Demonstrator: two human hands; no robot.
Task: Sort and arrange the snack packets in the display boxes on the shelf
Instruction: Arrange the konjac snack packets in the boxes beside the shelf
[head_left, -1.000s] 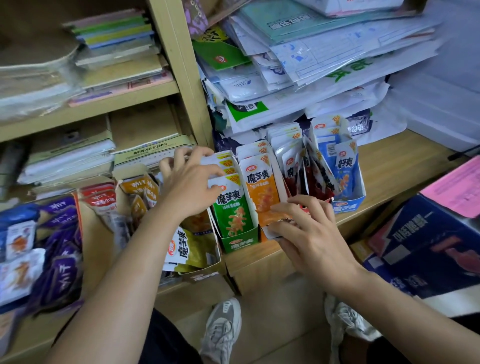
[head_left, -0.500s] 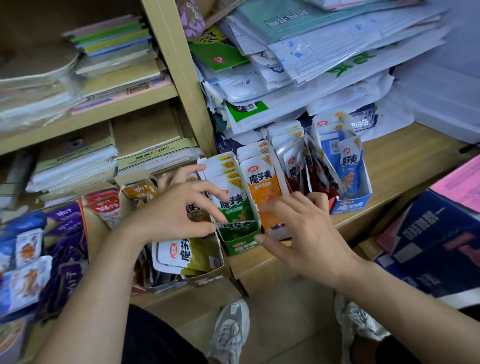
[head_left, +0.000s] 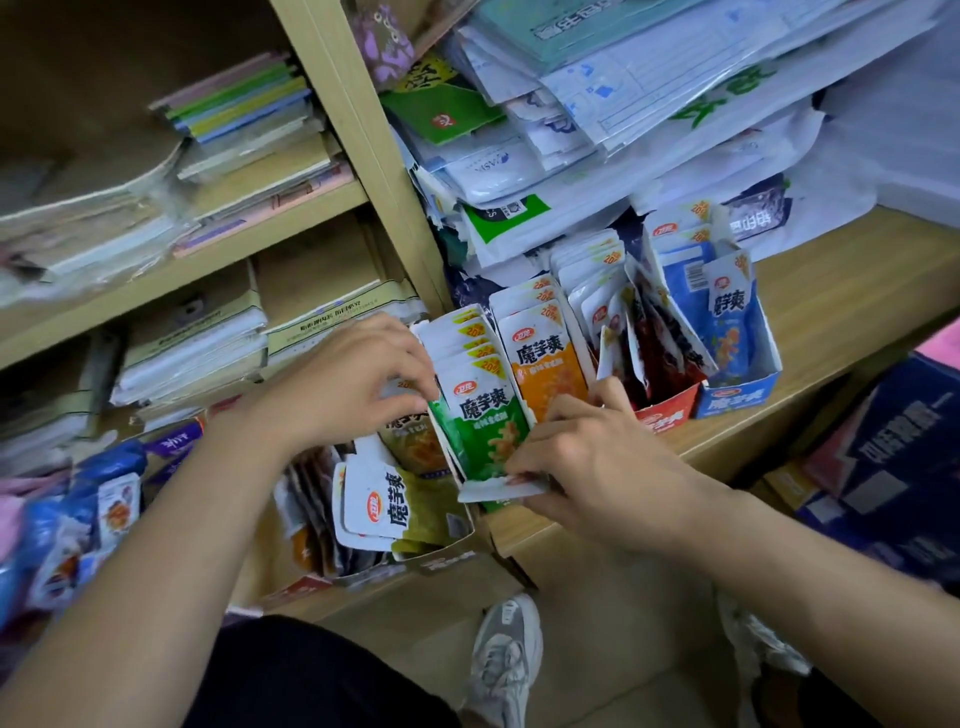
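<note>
Closing from an earlier spread, the left hand pinches the green foil snack packets; the right hand curls round their green cardboard display box on the wooden shelf, apparently squaring that row.

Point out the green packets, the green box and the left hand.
green packets (head_left: 488, 415), head view, front packet's face.
green box (head_left: 488, 491), head view, its white front flap.
left hand (head_left: 343, 389), head view, back of hand.
</note>
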